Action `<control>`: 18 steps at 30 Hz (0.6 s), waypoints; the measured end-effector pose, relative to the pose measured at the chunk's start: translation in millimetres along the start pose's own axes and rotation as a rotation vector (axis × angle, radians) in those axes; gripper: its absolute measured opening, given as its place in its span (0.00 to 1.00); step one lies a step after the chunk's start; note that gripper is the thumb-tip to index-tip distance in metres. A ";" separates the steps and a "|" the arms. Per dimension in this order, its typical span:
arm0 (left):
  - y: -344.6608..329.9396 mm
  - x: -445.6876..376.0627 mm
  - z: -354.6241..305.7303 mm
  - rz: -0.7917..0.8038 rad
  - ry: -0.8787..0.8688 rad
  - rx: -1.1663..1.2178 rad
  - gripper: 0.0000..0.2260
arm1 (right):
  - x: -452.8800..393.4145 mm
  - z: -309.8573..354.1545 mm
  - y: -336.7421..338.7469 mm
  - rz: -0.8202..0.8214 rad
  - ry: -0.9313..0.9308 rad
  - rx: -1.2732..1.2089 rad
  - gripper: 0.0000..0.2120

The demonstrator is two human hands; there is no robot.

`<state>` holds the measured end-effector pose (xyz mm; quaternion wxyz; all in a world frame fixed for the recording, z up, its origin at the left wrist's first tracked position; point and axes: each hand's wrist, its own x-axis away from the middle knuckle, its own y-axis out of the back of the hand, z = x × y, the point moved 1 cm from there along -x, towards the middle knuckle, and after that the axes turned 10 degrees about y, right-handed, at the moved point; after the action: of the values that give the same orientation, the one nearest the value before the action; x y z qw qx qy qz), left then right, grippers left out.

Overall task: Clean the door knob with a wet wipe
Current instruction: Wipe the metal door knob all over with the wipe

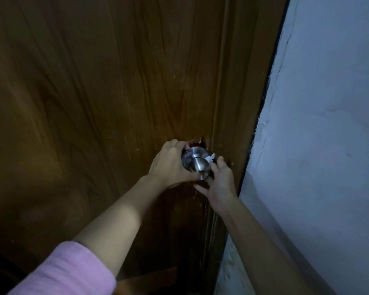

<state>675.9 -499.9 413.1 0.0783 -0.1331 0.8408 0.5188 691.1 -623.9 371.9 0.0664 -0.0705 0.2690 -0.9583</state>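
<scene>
The door knob (197, 167) is a brushed-metal ball on a round rose, mounted on the wooden door (94, 92) close to its latch edge, just beside the door frame (239, 103). A keyhole shows on the face of the knob, toward its lower side.

The wet wipe (210, 156) is visible only as a small white scrap at the right side of the knob, between the knob and the right hand (221, 182). Most of the wipe is hidden, so its full extent around the neck cannot be told.

The right hand is closed narrowly on the wipe; the upper fingertips pinch it against the knob's right flank, while the lower fingers spread under the knob. This grip appears to press the wipe into the recess behind the ball.

The left hand (170, 162) wraps the knob's left side, fingers curled over the rose and thumb along the lower face. Its likely purpose is to hold the knob against turning under wiping pressure. A pink sleeve (68, 271) is pushed back on the left forearm.

A pale plastered wall (328, 124) lies beyond the frame.
</scene>
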 end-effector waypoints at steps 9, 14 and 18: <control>5.9 0.4 4.7 0.076 -0.012 0.095 0.26 | -3.1 -4.9 18.3 0.115 -0.268 -0.480 0.24; 8.3 -0.2 4.5 0.110 -0.005 0.163 0.16 | -5.1 -6.9 18.3 0.137 -0.310 -0.539 0.23; 6.0 -2.4 6.9 0.131 0.006 0.211 0.22 | -10.9 -7.7 16.0 0.138 -0.346 -0.526 0.27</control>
<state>676.3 -490.8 415.7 0.0554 -0.0705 0.8980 0.4308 701.9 -631.7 355.9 0.1555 -0.2286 0.4962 -0.8230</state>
